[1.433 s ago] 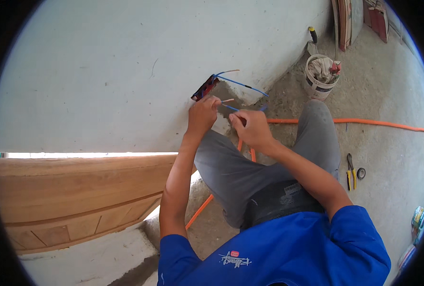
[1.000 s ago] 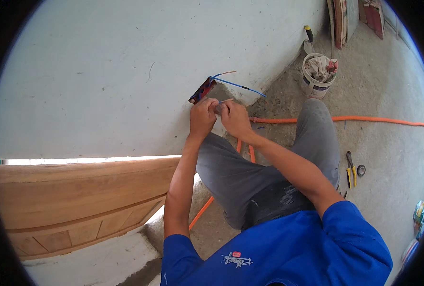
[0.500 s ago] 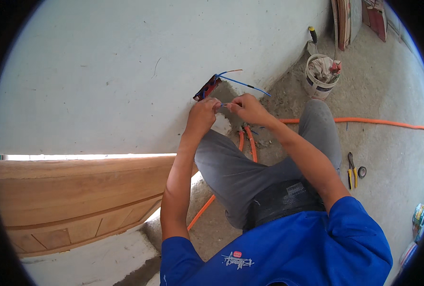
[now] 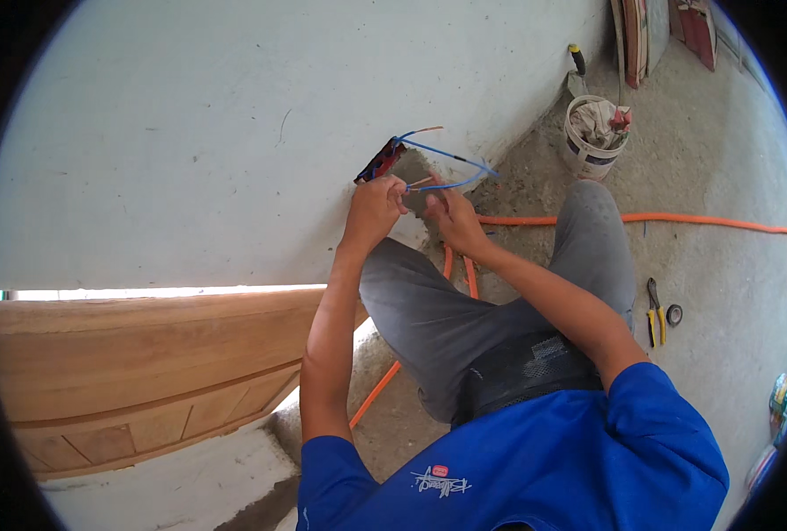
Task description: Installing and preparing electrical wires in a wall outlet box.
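A red wall box [image 4: 388, 160] sits in a slanted opening in the pale wall, with blue wires coming out of it. One short wire end [image 4: 426, 130] shows bare copper. A longer blue wire [image 4: 464, 160] runs out to the right, then bends back toward my left hand [image 4: 376, 211]. My left hand is closed in a pinch on blue wire just below the box, with bare copper sticking out beside the fingertips. My right hand [image 4: 457, 221] is close by, thumb and fingers apart, near the copper ends; whether it touches them I cannot tell.
Orange conduit [image 4: 694, 223] runs over the concrete floor and near my legs. Yellow-handled pliers [image 4: 655, 314] and a black tape roll [image 4: 674, 314] lie at right. A white bucket [image 4: 577, 157] and trowel [image 4: 576, 71] stand near the wall. A wooden door panel [image 4: 154, 372] is at left.
The longer blue wire's free end has been bent back toward my left hand. My right fingers have spread from their pinch and dropped slightly; my left hand stays near the box.
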{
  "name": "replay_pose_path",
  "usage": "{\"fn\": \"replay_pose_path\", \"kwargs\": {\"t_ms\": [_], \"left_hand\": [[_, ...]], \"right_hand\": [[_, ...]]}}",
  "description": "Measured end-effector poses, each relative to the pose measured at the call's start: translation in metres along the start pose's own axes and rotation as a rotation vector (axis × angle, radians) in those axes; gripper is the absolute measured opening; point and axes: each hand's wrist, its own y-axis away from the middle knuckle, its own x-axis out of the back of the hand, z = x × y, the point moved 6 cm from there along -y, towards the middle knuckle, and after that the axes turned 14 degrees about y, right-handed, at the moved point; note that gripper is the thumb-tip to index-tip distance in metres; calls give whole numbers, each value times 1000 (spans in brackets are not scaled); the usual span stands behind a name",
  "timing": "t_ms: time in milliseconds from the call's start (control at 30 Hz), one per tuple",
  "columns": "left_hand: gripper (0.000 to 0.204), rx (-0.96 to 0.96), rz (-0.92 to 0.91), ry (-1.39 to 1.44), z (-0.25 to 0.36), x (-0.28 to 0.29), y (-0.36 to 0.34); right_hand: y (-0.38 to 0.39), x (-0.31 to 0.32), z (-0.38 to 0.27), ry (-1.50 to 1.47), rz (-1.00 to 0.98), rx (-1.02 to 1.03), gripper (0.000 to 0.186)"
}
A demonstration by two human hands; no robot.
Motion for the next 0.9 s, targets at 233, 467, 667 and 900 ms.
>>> {"fn": "replay_pose_path", "kwargs": {"t_ms": [233, 467, 667, 900], "left_hand": [[21, -20, -24, 81, 6, 0, 1], [13, -148, 55, 28, 6, 0, 6], [18, -125, 69, 14, 1, -4, 3], [13, -367, 152, -308, -2, -3, 10]], "right_hand": [[-16, -4, 16, -213, 39, -339, 31], [-8, -13, 21, -269, 43, -248, 21], [0, -35, 29, -565, -94, -366, 21], [13, -43, -12, -5, -44, -243, 27]]}}
